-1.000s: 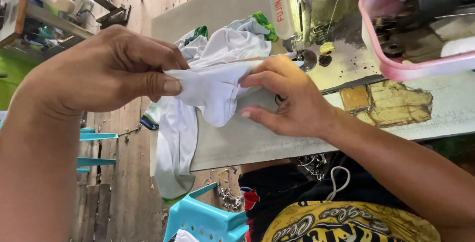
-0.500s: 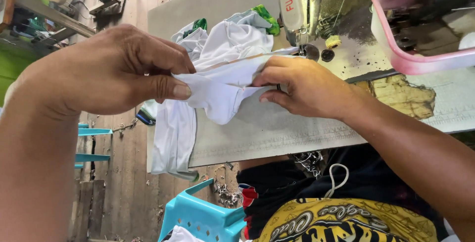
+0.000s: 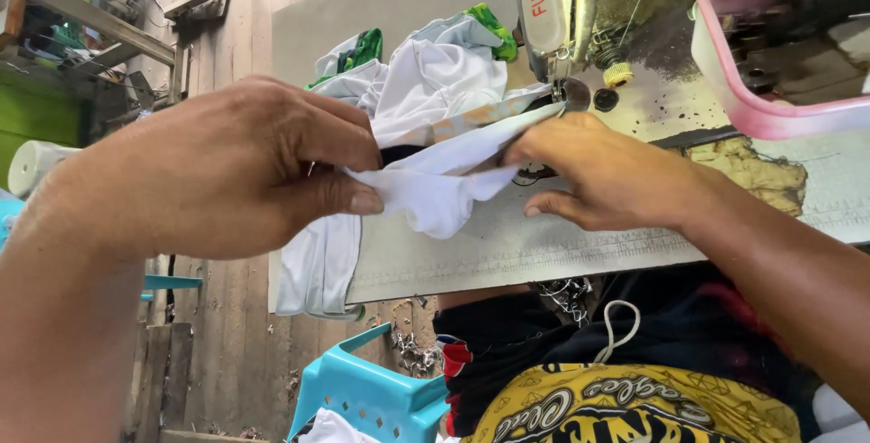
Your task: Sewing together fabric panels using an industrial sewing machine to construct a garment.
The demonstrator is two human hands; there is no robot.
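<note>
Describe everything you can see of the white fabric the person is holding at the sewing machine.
The white fabric looks thin, soft and creased. It lies bunched on the grey table, one part hanging over the front edge. The left hand pinches a fold between thumb and fingers; the right hand presses it near the sewing machine. A folded strip stretches taut between the hands, running toward the needle area. Green trim shows at the far end of the pile.
</note>
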